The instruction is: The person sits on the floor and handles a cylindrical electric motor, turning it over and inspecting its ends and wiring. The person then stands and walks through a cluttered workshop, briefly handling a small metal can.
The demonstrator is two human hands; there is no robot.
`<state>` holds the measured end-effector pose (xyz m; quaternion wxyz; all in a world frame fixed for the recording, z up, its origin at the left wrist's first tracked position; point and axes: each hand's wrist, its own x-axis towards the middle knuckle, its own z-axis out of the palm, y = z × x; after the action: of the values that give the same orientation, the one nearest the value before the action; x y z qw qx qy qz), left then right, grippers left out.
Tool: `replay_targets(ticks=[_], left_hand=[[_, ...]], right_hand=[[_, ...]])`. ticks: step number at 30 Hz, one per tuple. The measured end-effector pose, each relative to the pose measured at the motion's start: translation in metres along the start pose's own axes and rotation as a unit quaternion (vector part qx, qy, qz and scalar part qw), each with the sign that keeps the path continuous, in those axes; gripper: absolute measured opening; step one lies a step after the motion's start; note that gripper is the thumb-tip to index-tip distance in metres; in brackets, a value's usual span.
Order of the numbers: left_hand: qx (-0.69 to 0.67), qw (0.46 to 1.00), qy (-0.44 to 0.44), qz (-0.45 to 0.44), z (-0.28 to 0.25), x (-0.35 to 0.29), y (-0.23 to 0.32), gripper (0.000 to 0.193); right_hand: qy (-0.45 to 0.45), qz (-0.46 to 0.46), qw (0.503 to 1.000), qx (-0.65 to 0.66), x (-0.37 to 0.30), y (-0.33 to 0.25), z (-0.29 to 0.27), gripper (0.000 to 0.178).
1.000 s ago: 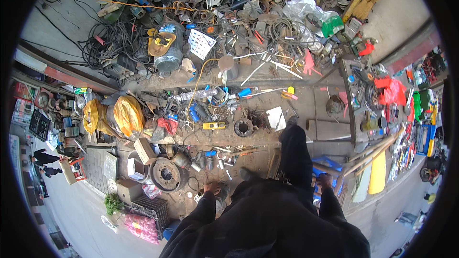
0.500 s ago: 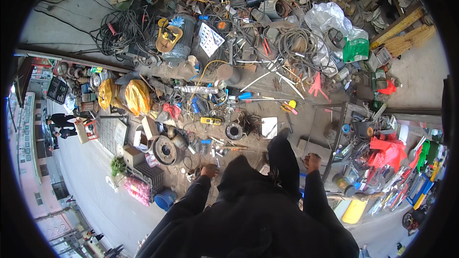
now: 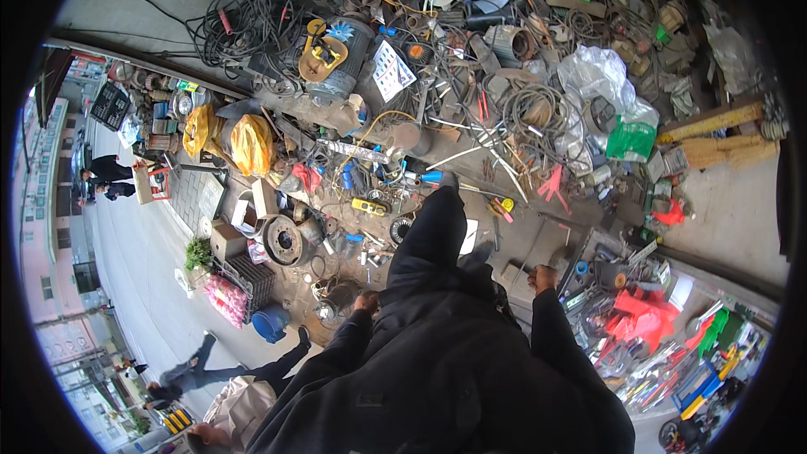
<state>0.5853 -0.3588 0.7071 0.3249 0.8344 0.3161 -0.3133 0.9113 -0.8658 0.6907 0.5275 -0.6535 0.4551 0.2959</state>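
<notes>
My left hand (image 3: 367, 301) hangs beside my dark coat, with its fingers curled in and nothing visible in them. Nearest to it are a round metal motor housing (image 3: 334, 299) and loose small parts on the ground. On the other side, my right hand (image 3: 543, 278) is closed in a loose fist, holding nothing that I can see. It hangs near a low rack of parts and packages. My leg (image 3: 430, 231) stretches forward, its foot by a blue cylindrical piece (image 3: 432, 176). The leg partly covers a ring-shaped motor core (image 3: 401, 229). A yellow handheld device (image 3: 369, 206) lies left of it.
Ahead lie a large electric motor (image 3: 343, 67), cable coils (image 3: 231, 34), plastic bags (image 3: 595, 76) and scrap. A wheel rim (image 3: 286, 240), a crate (image 3: 245, 279) and a blue bucket (image 3: 270, 323) stand left. A person (image 3: 239, 403) is close at lower left. Red bags (image 3: 643, 317) lie right.
My leg has stepped forward, now covering part of the motor core. The surroundings have shifted and turned in view. A person has come into sight at lower left. Both hands stay at my sides.
</notes>
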Motion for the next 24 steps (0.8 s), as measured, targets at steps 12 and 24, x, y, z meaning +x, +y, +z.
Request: replay_targets(ticks=[12,24], left_hand=[[-0.137,0.990,0.025,0.012,-0.090,0.153,0.107,0.037],[-0.575,0.791,-0.159,-0.133,-0.344,0.352,0.264,0.008]], right_hand=[[-0.041,0.070,0.996,-0.023,0.056,-0.138,0.020,0.022],[0.010,0.231,0.972,0.039,-0.085,-0.228,-0.062,0.022]])
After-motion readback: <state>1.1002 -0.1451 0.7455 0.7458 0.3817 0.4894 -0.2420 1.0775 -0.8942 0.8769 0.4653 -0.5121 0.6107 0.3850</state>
